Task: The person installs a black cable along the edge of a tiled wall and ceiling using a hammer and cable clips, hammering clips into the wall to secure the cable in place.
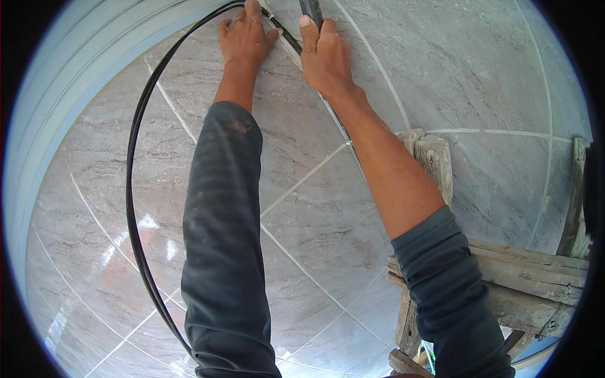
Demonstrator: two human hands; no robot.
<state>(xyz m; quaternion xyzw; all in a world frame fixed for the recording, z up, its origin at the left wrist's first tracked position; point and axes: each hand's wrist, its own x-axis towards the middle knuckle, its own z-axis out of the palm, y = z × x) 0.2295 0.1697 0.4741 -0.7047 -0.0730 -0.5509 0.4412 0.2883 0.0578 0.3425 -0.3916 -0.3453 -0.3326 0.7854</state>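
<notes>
My left hand (247, 39) is at the top, fingers bent over the black cable (135, 126), holding it near a narrow pale strip (337, 120), with its thumb apart beside the strip. My right hand (324, 57) is closed round a dark cylindrical handle (310, 9) just right of the cable; whatever is at the handle's far end is out of view. The cable curves in a wide loop down the left and disappears behind my left forearm. The strip runs diagonally beneath my right hand over grey marbled tiles (315, 252), with a dark line along its lower part.
White ridged panelling (69, 69) borders the tiles at the upper left. Rough weathered timbers (523, 271) form a frame at the lower right, with an upright piece (433, 164) behind my right forearm and another post (570, 195) at the far right.
</notes>
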